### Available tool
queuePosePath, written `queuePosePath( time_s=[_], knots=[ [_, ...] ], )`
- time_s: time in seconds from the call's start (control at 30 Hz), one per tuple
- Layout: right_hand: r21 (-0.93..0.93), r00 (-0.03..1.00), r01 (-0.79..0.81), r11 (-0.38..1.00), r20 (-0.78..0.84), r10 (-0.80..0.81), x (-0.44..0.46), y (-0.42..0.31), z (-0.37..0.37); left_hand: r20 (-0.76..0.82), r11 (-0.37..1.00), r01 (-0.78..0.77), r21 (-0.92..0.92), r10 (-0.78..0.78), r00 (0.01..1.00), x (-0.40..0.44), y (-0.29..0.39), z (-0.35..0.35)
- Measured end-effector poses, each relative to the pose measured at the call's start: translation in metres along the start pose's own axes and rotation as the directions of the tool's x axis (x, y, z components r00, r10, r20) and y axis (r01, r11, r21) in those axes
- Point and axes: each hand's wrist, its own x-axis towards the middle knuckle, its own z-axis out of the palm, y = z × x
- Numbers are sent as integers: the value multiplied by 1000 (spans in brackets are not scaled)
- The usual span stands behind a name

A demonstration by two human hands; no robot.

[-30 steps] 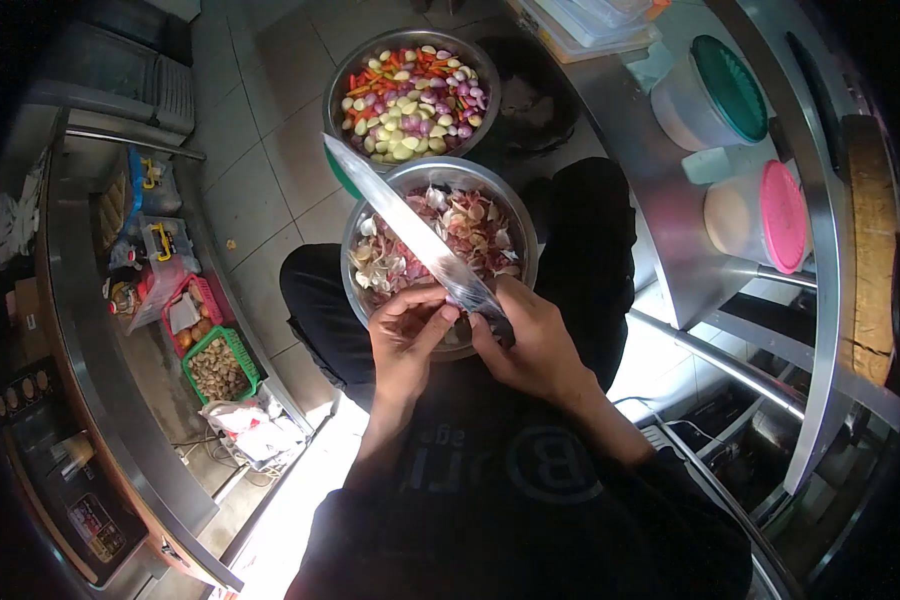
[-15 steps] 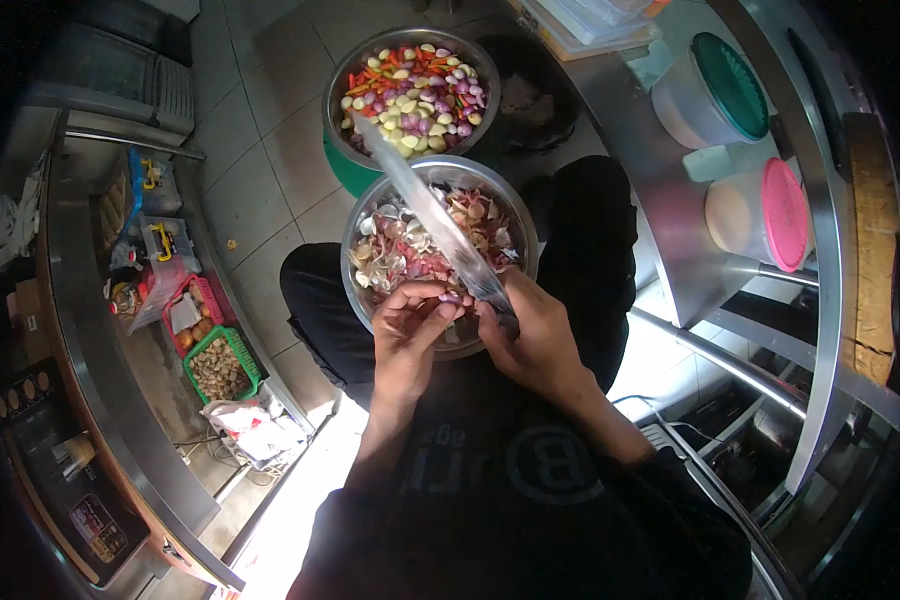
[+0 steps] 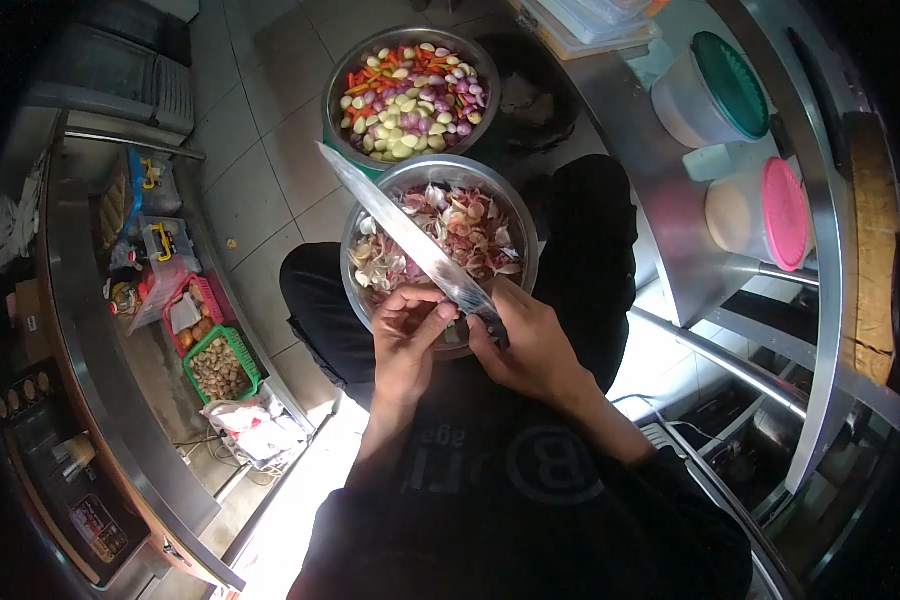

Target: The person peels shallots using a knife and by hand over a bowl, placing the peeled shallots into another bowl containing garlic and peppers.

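My right hand [image 3: 532, 345] is closed around the base of a large knife [image 3: 406, 234], whose blade points up and left across a metal bowl [image 3: 532, 222]. My left hand [image 3: 407, 330] pinches a small purple shallot [image 3: 449, 304] right beside the blade's lower end; fingers and knife cover most of it. Garlic and shallot skins [image 3: 475, 222] fill the bowl, which sits between my knees under both hands. Just beyond it, a second metal bowl [image 3: 493, 85] holds peeled garlic, shallots and red and orange chillies.
On the right, a metal shelf carries a green-lidded tub [image 3: 685, 100] and a pink-lidded tub [image 3: 740, 215]. The left shelf holds a green basket [image 3: 253, 378], a red basket [image 3: 210, 297] and clear boxes [image 3: 163, 240]. Tiled floor [image 3: 260, 150] lies between.
The knife blade has swung left, its tip now farther from the second bowl and lower. My left hand stays almost in place, with the shallot less visible.
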Motion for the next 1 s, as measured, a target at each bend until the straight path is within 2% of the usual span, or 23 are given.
queuePosePath(
  time_s=[0.13,0.2,0.3,0.53,0.6,0.73,0.9,1.0],
  knots=[
    [-14,999,-28,1000,21,28,-1,4,0,8,1000,-7,4,7,1000,1,2,3],
    [-16,994,-99,995,35,99,2,-1,-5,21,1000,8,0,-8,1000,1,1,5],
    [10,998,-23,1000,-50,23,1,4,-1,15,1000,-1,-2,1,1000,1,0,4],
    [-9,1000,-10,1000,9,10,1,-1,-3,2,998,-31,63,31,1000,-1,1,1],
    [-55,999,-26,998,32,28,-2,4,0,18,989,-41,141,39,999,-1,0,0],
    [-98,1000,-3,995,17,5,0,3,-2,14,990,-14,141,12,1000,-2,-1,1],
    [-69,993,-90,994,-84,84,1,0,-2,24,992,-53,111,50,998,-2,0,4],
    [-56,984,-42,998,-173,32,2,6,-1,31,992,-62,112,59,998,0,3,3]
  ],
)
